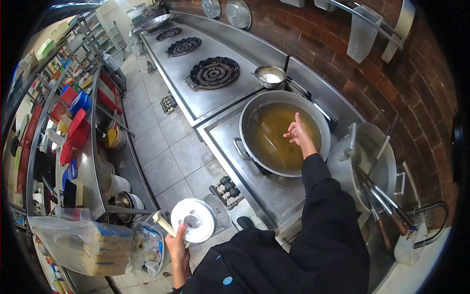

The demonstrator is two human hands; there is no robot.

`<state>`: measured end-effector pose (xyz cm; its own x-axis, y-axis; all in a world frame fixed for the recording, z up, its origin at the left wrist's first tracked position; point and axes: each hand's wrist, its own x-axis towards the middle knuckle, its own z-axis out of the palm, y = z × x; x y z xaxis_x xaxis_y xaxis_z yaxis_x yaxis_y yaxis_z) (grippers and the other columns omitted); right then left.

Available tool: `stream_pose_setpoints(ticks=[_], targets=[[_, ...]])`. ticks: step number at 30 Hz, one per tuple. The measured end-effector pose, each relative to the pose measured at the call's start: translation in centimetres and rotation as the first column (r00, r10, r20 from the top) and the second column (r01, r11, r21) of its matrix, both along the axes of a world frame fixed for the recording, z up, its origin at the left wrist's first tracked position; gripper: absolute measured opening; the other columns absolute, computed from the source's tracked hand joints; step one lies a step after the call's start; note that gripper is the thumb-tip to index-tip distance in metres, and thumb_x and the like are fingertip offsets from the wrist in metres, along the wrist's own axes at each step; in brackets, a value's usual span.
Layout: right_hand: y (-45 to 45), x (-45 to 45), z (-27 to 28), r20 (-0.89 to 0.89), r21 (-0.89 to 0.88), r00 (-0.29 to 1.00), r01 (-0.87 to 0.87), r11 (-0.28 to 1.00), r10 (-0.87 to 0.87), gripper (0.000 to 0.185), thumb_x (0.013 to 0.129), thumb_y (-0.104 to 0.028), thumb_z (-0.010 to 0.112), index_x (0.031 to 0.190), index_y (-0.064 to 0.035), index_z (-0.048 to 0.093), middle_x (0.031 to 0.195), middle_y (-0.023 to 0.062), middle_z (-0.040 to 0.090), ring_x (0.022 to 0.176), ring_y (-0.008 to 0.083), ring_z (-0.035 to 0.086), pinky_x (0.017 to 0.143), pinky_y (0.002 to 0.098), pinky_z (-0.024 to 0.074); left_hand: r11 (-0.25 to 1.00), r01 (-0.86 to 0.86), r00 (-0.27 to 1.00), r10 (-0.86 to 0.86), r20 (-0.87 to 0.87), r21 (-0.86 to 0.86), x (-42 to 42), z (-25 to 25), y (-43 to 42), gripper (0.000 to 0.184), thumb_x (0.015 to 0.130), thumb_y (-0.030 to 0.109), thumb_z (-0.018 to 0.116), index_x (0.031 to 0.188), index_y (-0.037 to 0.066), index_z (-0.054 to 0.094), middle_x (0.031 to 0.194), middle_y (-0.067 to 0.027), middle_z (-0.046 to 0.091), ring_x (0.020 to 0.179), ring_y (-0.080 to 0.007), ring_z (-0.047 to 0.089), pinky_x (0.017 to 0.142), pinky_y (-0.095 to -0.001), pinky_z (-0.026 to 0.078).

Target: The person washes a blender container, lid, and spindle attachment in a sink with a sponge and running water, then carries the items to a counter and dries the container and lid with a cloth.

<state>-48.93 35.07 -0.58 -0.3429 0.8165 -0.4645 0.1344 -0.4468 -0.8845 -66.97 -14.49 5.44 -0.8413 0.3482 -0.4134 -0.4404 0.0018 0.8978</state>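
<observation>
My left hand (178,247) is closed around the lower end of a white round plastic utensil (179,215), which has a pale stick-like part and a wide ring-shaped disc with a hole in its middle. A clear plastic container (218,210) shows beside the disc; whether the two are joined I cannot tell. My right hand (299,133) is stretched over a large metal pot (245,120) of yellow-brown liquid. Its index finger points out, the other fingers are partly curled, and it holds nothing. The hand appears above the liquid.
Behind the pot stands a small metal bowl (270,77) with white contents and a spoon. To the right, a deep pot (379,147) holds long-handled utensils. Black burners (214,72) line the steel stove. Crowded shelves (88,161) and a plastic-wrapped stack (107,247) flank the tiled floor.
</observation>
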Motion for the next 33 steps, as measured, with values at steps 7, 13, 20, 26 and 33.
stream_pose_setpoints(ticks=[7, 13, 20, 26, 33], targets=[[0.4, -0.7, -1.5, 0.033, -0.035, 0.999, 0.002, 0.999, -0.001, 0.07, 0.079, -0.072, 0.022, 0.057, -0.0103, 0.045, 0.036, -0.0017, 0.026, 0.046, 0.0225, 0.056, 0.082, 0.0597, 0.0322, 0.998, 0.044, 0.999, -0.042, 0.033, -0.054, -0.2, 0.0, 2.0, 0.023, 0.077, 0.011, 0.066, 0.093, -0.004, 0.059, 0.083, -0.0055, 0.061, 0.069, -0.0103, 0.056, 0.063, -0.0234, 0.044], [0.8, -0.9, -1.6, 0.026, -0.014, 1.0, -0.016, 1.0, 0.016, 0.069, 0.08, -0.071, 0.022, 0.056, -0.0098, 0.044, 0.036, -0.0012, 0.025, 0.044, 0.0204, 0.054, 0.054, 0.0418, 0.0383, 0.998, 0.044, 0.998, -0.042, 0.052, -0.042, -0.5, -0.3, 2.1, 0.022, 0.077, 0.01, 0.066, 0.091, -0.005, 0.059, 0.082, -0.0054, 0.061, 0.069, -0.0101, 0.055, 0.062, -0.0228, 0.044], [-0.7, -1.0, 3.9, -0.069, 0.146, 0.998, -0.002, 0.989, 0.012, 0.063, 0.084, -0.061, 0.035, 0.056, -0.0067, 0.046, 0.043, 0.0035, 0.042, 0.039, 0.0193, 0.053, 0.045, 0.0327, 0.043, 0.999, 0.008, 0.999, -0.006, 0.053, -0.036, -0.2, -0.2, 1.5, 0.023, 0.076, 0.01, 0.067, 0.091, -0.006, 0.059, 0.081, -0.0069, 0.062, 0.068, -0.0111, 0.057, 0.062, -0.0234, 0.045], [-3.4, -2.5, 9.0, -0.125, 0.403, 0.935, -0.257, 0.878, 0.331, 0.051, 0.09, -0.037, 0.044, 0.054, -0.002, 0.046, 0.044, 0.0041, 0.038, 0.037, 0.0173, 0.046, 0.039, 0.0299, 0.0401, 0.995, -0.082, 0.995, 0.085, 0.044, -0.059, 0.2, 0.5, -1.8, 0.027, 0.073, 0.014, 0.071, 0.089, -0.005, 0.062, 0.081, -0.0082, 0.063, 0.066, -0.0114, 0.059, 0.06, -0.0242, 0.047], [-18.8, -16.9, 10.0, -0.449, 0.411, 0.836, -0.119, 0.904, 0.315, 0.054, 0.089, -0.049, 0.039, 0.053, -0.0087, 0.038, 0.042, 0.0022, 0.037, 0.034, 0.0164, 0.042, 0.077, 0.0404, 0.0462, 0.918, -0.396, 0.918, 0.396, -0.024, 0.01, 1.6, -0.4, -12.0, 0.03, 0.071, 0.019, 0.074, 0.086, -0.004, 0.063, 0.079, -0.007, 0.064, 0.067, -0.01, 0.059, 0.06, -0.0229, 0.047]])
